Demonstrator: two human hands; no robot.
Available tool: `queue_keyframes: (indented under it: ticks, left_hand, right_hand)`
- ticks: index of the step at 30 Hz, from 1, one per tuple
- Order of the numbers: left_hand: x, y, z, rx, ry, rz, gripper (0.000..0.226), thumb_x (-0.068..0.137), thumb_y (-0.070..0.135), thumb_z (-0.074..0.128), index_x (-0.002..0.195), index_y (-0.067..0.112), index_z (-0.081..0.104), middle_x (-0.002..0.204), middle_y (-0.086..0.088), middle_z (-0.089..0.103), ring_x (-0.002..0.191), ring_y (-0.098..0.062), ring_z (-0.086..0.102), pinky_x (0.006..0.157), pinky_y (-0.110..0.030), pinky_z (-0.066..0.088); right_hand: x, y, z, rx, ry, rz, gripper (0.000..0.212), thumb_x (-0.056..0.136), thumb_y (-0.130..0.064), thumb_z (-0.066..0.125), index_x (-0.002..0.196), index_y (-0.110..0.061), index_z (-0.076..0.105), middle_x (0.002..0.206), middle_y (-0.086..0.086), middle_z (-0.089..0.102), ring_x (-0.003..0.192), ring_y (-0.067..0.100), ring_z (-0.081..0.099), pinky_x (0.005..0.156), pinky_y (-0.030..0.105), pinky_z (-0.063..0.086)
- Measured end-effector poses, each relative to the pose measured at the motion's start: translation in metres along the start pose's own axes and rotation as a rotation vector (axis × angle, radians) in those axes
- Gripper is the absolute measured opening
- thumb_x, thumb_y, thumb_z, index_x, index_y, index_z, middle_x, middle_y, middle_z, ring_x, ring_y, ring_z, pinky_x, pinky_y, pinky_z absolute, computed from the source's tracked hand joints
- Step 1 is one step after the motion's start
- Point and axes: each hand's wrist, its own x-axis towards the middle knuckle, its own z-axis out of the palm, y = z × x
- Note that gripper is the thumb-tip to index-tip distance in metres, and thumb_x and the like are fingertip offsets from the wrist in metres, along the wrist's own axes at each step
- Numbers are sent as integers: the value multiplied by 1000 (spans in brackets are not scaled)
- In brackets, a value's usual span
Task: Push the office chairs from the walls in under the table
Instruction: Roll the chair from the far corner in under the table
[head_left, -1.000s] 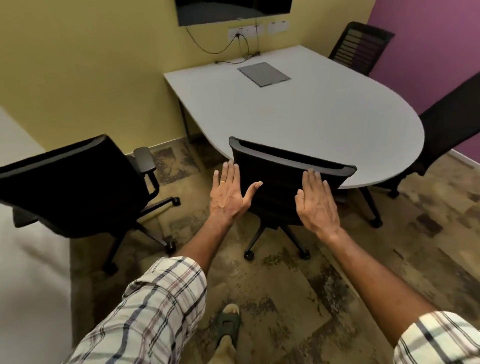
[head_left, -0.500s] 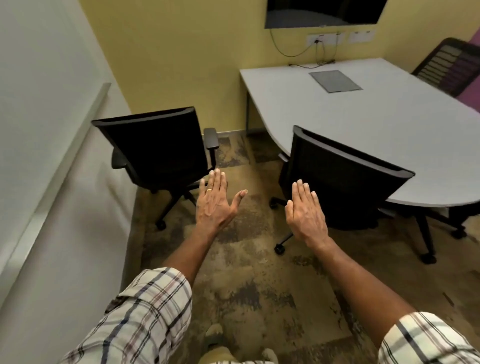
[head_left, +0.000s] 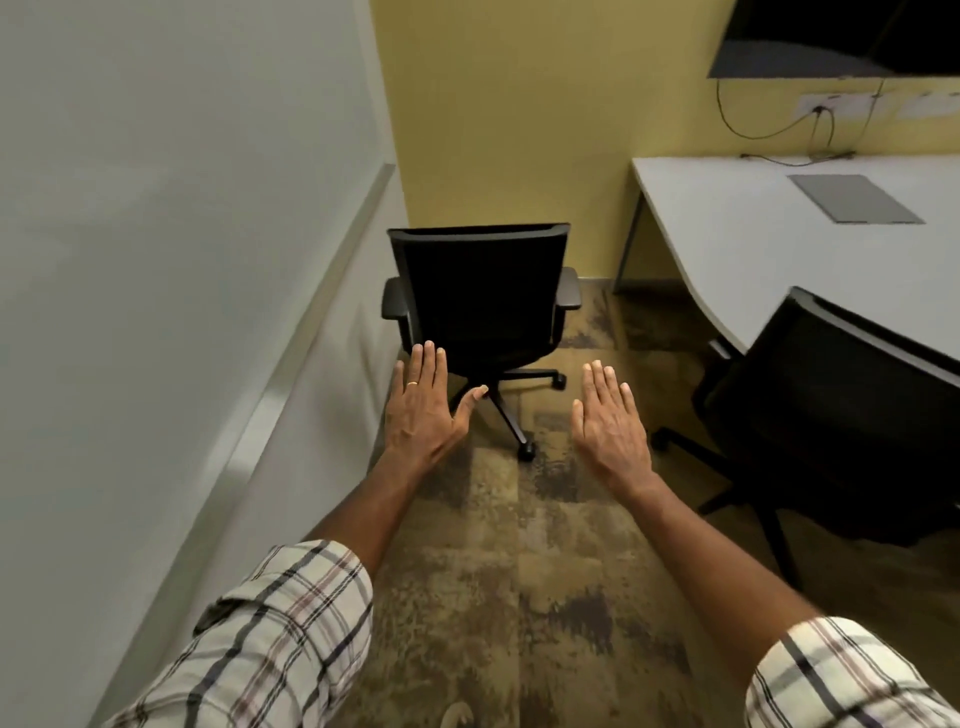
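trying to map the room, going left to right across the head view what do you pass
white wall → left hand → chair by the wall → right hand → chair at the table

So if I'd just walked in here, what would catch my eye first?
Probably the two open hands stretched out palm-down in the middle, the left hand and right hand, both holding nothing. Just beyond them a black office chair stands in the corner by the yellow wall, while a second chair sits tucked against the white table on the right.
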Motion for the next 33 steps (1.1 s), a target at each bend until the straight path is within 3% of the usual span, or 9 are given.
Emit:
queue_keyframes:
  ticks: [5,12,19,29,33]
  left_hand:
    - [14,-77,-23,59,19,-57,94,98,78,2,166,12,-1,174,-9,-6,159,-22,-13,122,-39,-19]
    - [51,-124,-41,59,62,-87,92,100,75,3,166,11,3,174,-10,-5,160,-24,-14,123,-41,-19]
    - [102,-125,-32,37,36,-64,92,101,75,3,166,9,7,174,-11,-2,160,-24,-12,123,-42,-18]
    - [255,-140,-16,50,69,-126,100,95,76,-9,166,7,10,174,-11,2,161,-25,-9,124,-42,-17]
    - [336,-129,-20,36,91,-162,92,101,71,-4,166,8,10,174,-12,4,161,-26,-6,124,-43,-15]
  right_hand:
    - [29,-70,10,21,27,-51,59,109,-32,17,162,-12,0,172,6,-6,158,17,-10,131,42,-2]
    - [82,-128,14,5,22,-98,60,109,-30,17,163,-11,1,172,7,-6,159,17,-9,130,42,-2]
    - [148,-135,21,-34,-2,-131,60,109,-32,17,163,-11,1,172,6,-6,158,17,-9,130,43,-1]
    - [341,-137,33,-27,13,-181,63,108,-39,12,163,-10,4,172,7,0,159,18,-5,130,41,-4]
    - [424,-122,14,-35,40,-154,64,108,-41,11,163,-9,5,172,8,1,159,20,-4,130,43,-4]
